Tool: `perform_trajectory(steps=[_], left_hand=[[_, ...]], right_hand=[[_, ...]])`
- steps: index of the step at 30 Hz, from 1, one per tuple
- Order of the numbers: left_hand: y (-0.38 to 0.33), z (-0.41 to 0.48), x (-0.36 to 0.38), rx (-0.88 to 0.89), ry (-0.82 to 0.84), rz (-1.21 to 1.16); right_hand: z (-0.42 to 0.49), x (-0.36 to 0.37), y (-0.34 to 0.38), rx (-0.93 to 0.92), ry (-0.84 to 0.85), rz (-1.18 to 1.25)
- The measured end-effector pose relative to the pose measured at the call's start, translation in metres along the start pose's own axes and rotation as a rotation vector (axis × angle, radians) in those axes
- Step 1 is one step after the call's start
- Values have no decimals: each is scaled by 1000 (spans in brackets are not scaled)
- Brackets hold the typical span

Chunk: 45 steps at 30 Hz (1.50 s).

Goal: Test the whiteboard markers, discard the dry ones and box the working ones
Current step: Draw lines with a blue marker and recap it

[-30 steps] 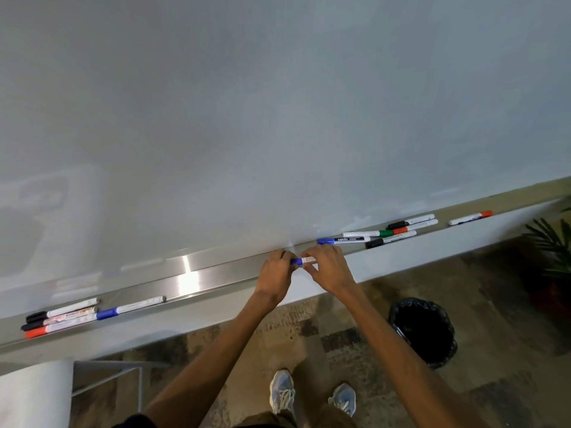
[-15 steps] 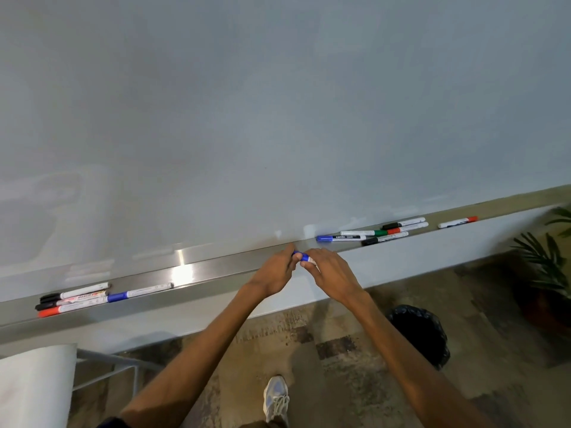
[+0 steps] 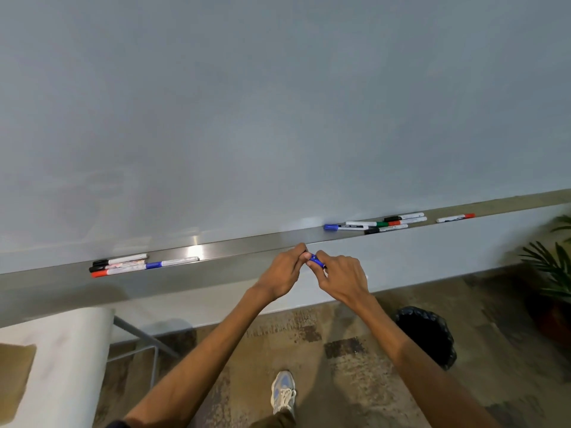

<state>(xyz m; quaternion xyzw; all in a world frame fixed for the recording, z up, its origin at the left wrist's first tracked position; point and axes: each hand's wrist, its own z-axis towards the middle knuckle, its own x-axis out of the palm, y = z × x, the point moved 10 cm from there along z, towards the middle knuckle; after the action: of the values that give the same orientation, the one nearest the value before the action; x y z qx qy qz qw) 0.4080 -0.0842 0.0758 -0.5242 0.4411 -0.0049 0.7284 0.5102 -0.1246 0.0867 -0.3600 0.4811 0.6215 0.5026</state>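
A blue marker (image 3: 315,261) is held between both hands just in front of the metal tray (image 3: 234,247) under the whiteboard (image 3: 278,103). My left hand (image 3: 282,274) pinches its left end, where the cap sits. My right hand (image 3: 341,278) grips the barrel, most of which is hidden in the fist. Several markers lie on the tray to the right, the nearest a blue-capped marker (image 3: 346,226), and a lone red-capped marker (image 3: 455,218) lies beyond them. Another group of markers (image 3: 123,265) lies on the tray at the left.
A black-lined waste bin (image 3: 428,336) stands on the patterned floor below my right forearm. A white table (image 3: 58,362) with a brown cardboard piece (image 3: 14,378) sits at the lower left. A potted plant (image 3: 551,273) is at the right edge.
Both hands drew the blue marker back from the tray toward me and lower. The view shifted, so the tray and bin sit differently in the picture.
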Motion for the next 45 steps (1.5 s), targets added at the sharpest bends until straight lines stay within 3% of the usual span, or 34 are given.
perform_trajectory(steps=[9, 19, 25, 29, 37, 40, 45], left_hand=[[-6, -43, -53, -46, -201, -67], [-7, -71, -158, -65, -566, -256], [-27, -56, -241, 38, -694, -304], [-40, -46, -294, 84, -733, -301], [-69, -57, -398, 197, -922, -347], [-88, -66, -433, 272, -1010, -257], [-115, -77, -489, 409, -1226, -9]], right_hand=[[5, -28, 41, 45, -19, 115], [59, -86, 94, 99, -217, 455], [121, -142, 153, -15, -391, 520], [158, -185, 201, -184, -510, 478], [209, -237, 272, -365, -504, 824], [227, -255, 294, -431, -472, 908], [243, -293, 326, -489, -576, 917]])
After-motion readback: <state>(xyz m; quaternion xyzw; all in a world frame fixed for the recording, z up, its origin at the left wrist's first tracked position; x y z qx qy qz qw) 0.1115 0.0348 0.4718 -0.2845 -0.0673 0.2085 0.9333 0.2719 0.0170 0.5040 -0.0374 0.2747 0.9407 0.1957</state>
